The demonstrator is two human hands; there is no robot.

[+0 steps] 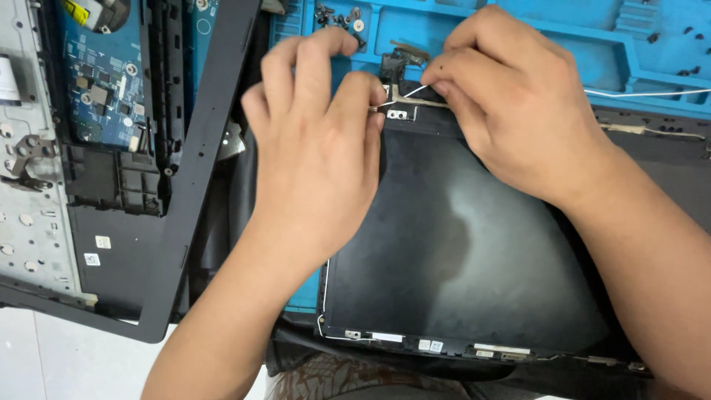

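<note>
A dark laptop screen panel (459,252) lies flat in its lid in front of me. My left hand (315,148) rests on the panel's upper left corner, fingertips curled down at a small metal bracket (398,113). My right hand (511,104) pinches a thin white wire (412,92) just right of that bracket, near the black hinge piece (391,68). The wire runs on to the right across the mat (644,93). Both hands hide most of the panel's top edge.
A blue work mat (563,37) with moulded trays holds several loose screws (341,16). At left lies an opened laptop base with a blue circuit board (104,81), a black frame (200,170) and a grey metal plate (26,222). A pale tabletop (59,363) shows bottom left.
</note>
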